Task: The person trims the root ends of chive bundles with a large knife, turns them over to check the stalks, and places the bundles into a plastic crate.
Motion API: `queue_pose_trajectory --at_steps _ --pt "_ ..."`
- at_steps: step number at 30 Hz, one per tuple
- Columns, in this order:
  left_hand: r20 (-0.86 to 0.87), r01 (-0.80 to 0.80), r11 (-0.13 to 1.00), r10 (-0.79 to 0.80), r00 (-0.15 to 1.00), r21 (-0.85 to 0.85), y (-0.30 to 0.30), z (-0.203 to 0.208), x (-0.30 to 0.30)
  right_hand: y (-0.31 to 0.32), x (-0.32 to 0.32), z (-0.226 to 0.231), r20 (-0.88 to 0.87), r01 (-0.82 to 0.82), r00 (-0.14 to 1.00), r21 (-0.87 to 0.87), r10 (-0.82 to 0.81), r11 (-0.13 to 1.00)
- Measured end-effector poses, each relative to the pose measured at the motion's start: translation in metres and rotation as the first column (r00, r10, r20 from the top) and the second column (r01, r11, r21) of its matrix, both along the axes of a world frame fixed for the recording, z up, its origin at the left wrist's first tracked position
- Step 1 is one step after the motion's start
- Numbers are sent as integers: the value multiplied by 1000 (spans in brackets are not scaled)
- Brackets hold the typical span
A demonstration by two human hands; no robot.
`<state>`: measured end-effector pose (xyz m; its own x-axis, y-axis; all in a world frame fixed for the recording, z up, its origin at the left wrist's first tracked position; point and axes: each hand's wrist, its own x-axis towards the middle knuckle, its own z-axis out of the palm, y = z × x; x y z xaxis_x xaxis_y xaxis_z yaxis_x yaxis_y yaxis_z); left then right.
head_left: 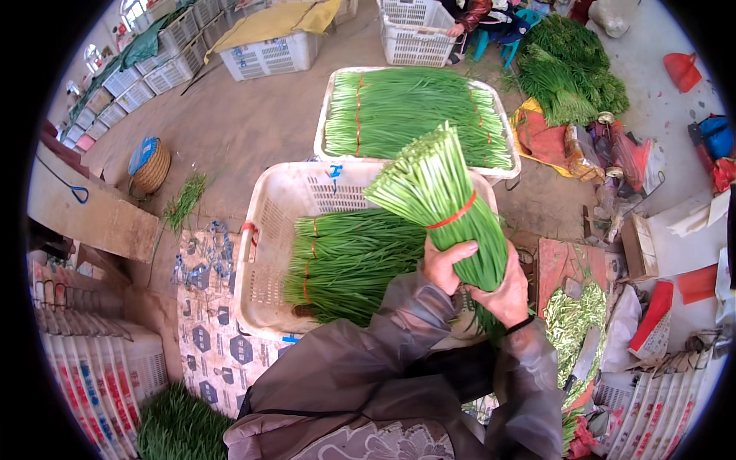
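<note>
My left hand [447, 266] and my right hand [504, 297] are both wrapped round a thick bundle of green chives [479, 218]. A red band circles it, and its pale cut ends point up and to the left. The bundle is held above the right side of a white plastic crate [263, 261]. Several banded chive bundles [345, 264] lie in that crate, partly hidden by my left sleeve. Directly behind stands a second crate [323, 126], filled with long rows of banded chives [418, 111].
On the right, a knife [584, 356] lies on chopped pale trimmings [571, 322]. Loose chives [571, 69] are heaped at the far right. A person [471, 17] sits at the back beside a white crate [418, 34]. A wicker basket [152, 170] stands left.
</note>
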<state>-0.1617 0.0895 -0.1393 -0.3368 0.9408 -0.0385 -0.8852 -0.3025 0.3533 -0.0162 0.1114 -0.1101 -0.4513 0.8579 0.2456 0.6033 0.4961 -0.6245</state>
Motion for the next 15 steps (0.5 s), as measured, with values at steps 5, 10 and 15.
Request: queue_pose_trajectory --at_steps 5,10,15 --pt "-194 50 998 -41 980 46 -3 6 -24 3 -17 10 -94 41 994 -136 -54 990" --pt "-327 177 971 -118 938 158 -3 -10 -36 12 -24 16 -340 -121 940 -279 20 952" --pt "-247 -11 988 50 968 155 0 -5 -38 25 -41 24 -123 -205 974 -145 188 968"
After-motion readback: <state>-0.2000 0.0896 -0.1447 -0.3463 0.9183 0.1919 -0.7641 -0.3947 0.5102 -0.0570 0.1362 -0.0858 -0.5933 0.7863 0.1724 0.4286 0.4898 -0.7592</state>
